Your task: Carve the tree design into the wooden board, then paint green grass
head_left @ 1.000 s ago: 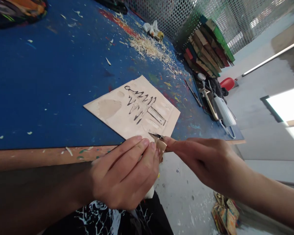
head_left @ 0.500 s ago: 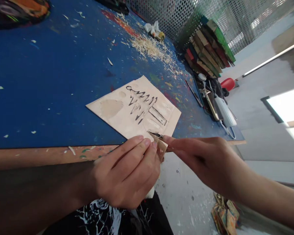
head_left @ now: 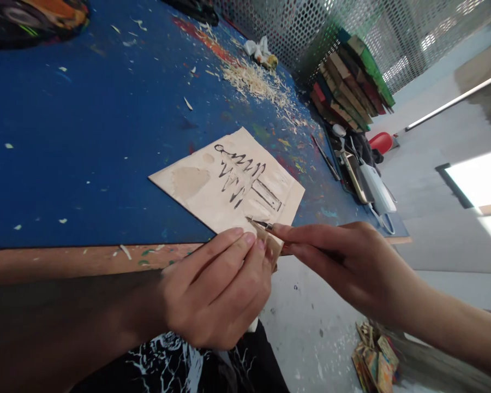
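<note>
A pale thin wooden board [head_left: 190, 183] lies on the blue table, its near corner over the front edge. It bears a black drawing of a zigzag tree with a rectangular trunk, and patches of its surface are cut away. My left hand [head_left: 223, 286] is closed on the board's near corner, fingertips pressed on its top face. In my right hand [head_left: 335, 245] is a craft knife [head_left: 262, 223], pinched near the front, its blade tip touching the board just below the drawn trunk. The knife's handle is mostly hidden by the fingers.
Wood shavings [head_left: 257, 82] are heaped at the back of the paint-stained table [head_left: 85, 136]. A crumpled white wad [head_left: 262, 52] sits beside them. On the right are a pen [head_left: 325, 157], a phone [head_left: 357, 177], a white device [head_left: 377, 188] and stacked boards [head_left: 352, 82]. More painted pieces [head_left: 376, 360] lie on the floor.
The view has shifted slightly, so everything sits a little further right. The knife tip has moved slightly toward the left of the board. Both hands keep their holds.
</note>
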### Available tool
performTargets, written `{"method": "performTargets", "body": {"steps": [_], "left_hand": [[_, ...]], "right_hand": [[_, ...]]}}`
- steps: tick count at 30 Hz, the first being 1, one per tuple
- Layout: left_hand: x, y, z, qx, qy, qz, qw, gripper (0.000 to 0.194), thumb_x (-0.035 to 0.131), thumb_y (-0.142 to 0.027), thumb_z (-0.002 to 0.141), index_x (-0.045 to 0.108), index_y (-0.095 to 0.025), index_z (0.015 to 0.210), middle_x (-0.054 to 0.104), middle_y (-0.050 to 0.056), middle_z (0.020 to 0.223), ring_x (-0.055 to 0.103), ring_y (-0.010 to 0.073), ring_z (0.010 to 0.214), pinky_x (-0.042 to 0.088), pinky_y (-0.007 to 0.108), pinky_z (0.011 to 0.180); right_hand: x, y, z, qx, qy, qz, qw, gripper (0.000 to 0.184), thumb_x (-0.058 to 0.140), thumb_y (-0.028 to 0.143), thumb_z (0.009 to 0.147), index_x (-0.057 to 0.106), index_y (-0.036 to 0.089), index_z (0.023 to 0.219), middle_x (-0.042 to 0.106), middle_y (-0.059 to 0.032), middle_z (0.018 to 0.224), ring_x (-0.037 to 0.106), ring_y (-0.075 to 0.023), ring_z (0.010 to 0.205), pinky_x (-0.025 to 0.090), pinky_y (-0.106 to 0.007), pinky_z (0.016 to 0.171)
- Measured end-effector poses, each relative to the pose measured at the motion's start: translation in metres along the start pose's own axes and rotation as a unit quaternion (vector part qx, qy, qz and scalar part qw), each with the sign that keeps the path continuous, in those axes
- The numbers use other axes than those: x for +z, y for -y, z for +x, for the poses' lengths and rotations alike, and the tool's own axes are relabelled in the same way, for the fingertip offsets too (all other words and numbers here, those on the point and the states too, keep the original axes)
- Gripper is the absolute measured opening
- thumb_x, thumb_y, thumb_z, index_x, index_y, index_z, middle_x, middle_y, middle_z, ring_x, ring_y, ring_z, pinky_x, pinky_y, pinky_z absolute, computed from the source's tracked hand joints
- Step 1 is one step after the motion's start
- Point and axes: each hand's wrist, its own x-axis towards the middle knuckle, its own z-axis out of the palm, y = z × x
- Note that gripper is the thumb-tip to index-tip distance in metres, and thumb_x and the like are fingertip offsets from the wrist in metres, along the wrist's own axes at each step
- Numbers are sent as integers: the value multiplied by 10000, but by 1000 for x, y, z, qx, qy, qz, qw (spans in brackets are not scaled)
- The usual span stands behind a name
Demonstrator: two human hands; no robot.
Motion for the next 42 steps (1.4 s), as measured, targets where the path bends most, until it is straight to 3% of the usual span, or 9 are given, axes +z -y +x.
{"method": "performTargets", "body": {"steps": [6,12,15,20,25,31,37,39,42], "left_hand": [[4,-7,0,-50,-42,-6,998,236,704,-141,783,637,-86,1003,684,47,1048,643,201,1036,557,360,981],[-1,-1,6,-22,-17,2,1000,293,754,-140,739,647,-96,1008,704,31,988,668,190,944,584,339,924],[1,2,10,-14,-42,15,999,211,765,-143,731,665,-103,912,717,19,903,682,173,862,608,307,838],[2,0,11,-25,-30,12,999,212,738,-153,761,656,-90,946,714,47,958,675,190,903,599,337,850],[4,-2,6,-21,-33,18,999,246,736,-148,758,648,-79,977,702,65,1001,662,208,945,590,355,857],[2,-2,3,-42,-54,2,998,171,599,-132,855,655,-81,1009,699,65,1012,657,208,965,573,360,879],[-3,-6,-3,-75,-47,-23,996,170,604,-122,840,649,-78,998,689,74,1017,641,215,1018,560,367,948],[-3,-7,-5,-89,-52,-32,994,167,582,-115,845,648,-83,994,687,71,1017,636,216,1033,556,369,963],[-3,-4,-7,-75,-64,-28,995,190,499,-122,877,656,-96,980,686,63,1011,638,208,1032,549,355,966]], "right_hand": [[7,-3,-7,-71,-12,-198,978,378,435,136,938,589,219,1273,637,-7,648,547,-103,456,432,-210,442],[3,5,1,-5,-11,-29,1000,254,479,197,946,651,255,1124,734,-12,924,689,-120,775,532,-193,678],[5,7,0,-28,-14,-116,993,318,432,158,945,615,226,1197,700,-21,766,648,-123,610,493,-213,559],[7,-2,-4,-165,-29,-375,912,464,311,63,891,556,145,1276,568,-28,613,498,-137,401,252,-272,381],[1,-17,3,-240,-52,-456,855,447,268,83,926,511,146,1296,554,-16,633,430,-128,372,178,-312,397],[-9,-55,13,-235,-39,-352,905,336,368,280,1002,422,196,1322,645,-13,776,597,-151,642,419,-276,581],[-17,-116,43,-34,-198,-290,936,262,400,209,949,560,155,1149,680,-135,1015,642,-261,888,493,-385,744],[-16,-120,56,-19,-218,-271,937,246,433,222,924,599,135,1083,664,-162,998,620,-293,925,488,-438,790],[-11,-98,65,-77,-214,-222,948,255,473,293,924,605,148,1087,647,-133,1008,596,-248,964,491,-403,845]]}}
